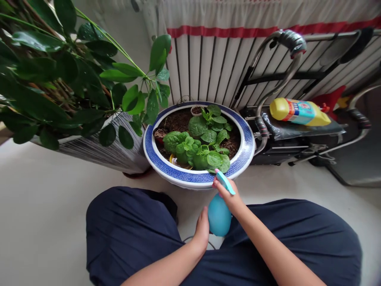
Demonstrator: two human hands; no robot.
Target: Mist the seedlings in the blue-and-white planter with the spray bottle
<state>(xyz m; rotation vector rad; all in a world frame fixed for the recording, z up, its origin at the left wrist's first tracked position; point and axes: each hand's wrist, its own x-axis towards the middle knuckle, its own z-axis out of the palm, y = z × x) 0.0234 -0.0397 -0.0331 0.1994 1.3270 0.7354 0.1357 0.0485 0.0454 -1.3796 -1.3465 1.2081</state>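
Note:
A blue spray bottle (219,216) is held upright between my legs, its pale turquoise spray head (225,182) with a pink nozzle pointing at the planter. My right hand (230,195) is wrapped round the neck and trigger. Against the bottle's left side rests my left hand (203,228), cupping it low down; its fingers are mostly hidden behind the bottle. Just beyond the nozzle stands a round white planter with a blue patterned rim (178,171). Broad-leaved green plants (205,139) grow there in dark soil (175,121).
A larger potted shrub (74,79) leans in from the left, its leaves reaching over the planter's edge. On the right, a yellow bottle (300,112) lies on a folding metal-framed cart (264,107). Behind runs a white slatted panel (202,71) under a red-edged curtain (220,31).

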